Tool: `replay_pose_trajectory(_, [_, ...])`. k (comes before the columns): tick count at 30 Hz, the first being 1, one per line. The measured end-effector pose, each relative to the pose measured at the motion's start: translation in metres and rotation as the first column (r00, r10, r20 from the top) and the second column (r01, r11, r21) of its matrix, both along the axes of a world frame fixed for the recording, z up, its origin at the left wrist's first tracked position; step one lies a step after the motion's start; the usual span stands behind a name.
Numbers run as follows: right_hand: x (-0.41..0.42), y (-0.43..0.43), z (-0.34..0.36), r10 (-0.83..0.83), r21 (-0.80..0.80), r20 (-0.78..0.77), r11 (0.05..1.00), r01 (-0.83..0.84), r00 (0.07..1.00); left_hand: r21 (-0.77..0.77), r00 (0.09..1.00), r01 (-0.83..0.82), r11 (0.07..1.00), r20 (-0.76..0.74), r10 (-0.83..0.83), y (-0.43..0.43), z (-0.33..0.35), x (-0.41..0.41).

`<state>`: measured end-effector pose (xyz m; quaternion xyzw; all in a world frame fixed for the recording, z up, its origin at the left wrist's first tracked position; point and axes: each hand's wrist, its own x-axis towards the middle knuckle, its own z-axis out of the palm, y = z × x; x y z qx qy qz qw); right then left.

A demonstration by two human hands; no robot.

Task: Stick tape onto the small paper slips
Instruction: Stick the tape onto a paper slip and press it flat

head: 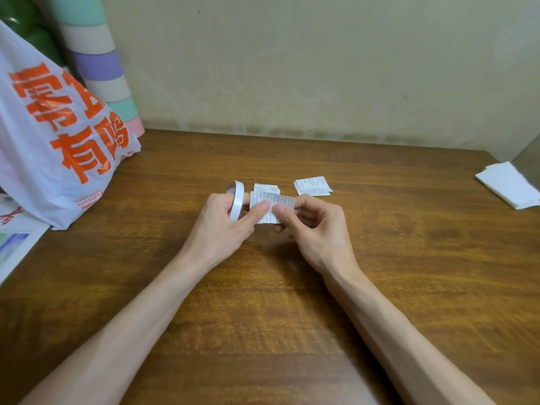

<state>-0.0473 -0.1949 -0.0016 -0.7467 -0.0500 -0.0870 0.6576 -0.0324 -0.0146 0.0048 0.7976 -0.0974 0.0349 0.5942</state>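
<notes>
A small printed paper slip (271,210) is held above the wooden table between both hands. My left hand (225,220) has a white tape roll (236,203) looped over its fingers, and its thumb presses on the slip's left part. My right hand (312,223) pinches the slip's right edge with thumb and fingers. Just behind the hands a stack of printed slips (266,187) lies on the table. A second pile of slips (313,186) rests to its right.
A white plastic bag with orange lettering (55,135) stands at the left, with pastel rolls (102,65) behind it against the wall. Printed papers (14,238) lie at the left edge. White folded sheets (510,185) sit at the far right of the table (292,302).
</notes>
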Motion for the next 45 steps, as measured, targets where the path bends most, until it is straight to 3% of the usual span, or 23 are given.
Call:
replay_pose_trajectory(5, [-0.0001,0.0001,-0.0004,-0.006,-0.046,-0.01,0.999,0.005,1.0,-0.032,1.0,-0.019,0.999,-0.013,0.019,-0.0012,-0.0002,-0.0021])
replay_pose_trajectory(11, [-0.0021,-0.0002,0.001,0.009,0.002,-0.027,1.0,-0.009,1.0,0.074,0.999,-0.036,0.997,0.042,0.033,-0.0035,-0.0012,-0.0003])
replay_pose_trajectory(28, [-0.004,-0.0018,0.005,0.004,-0.007,0.02,1.0,-0.004,1.0,-0.028,0.999,0.028,0.999,0.021,-0.028,-0.0034,0.0046,-0.0043])
replay_pose_trajectory(45, [-0.0006,-0.004,0.0024,-0.023,0.007,-0.067,1.0,0.024,0.997,-0.009,0.995,-0.084,0.996,-0.053,0.084,-0.0009,0.0027,-0.0012])
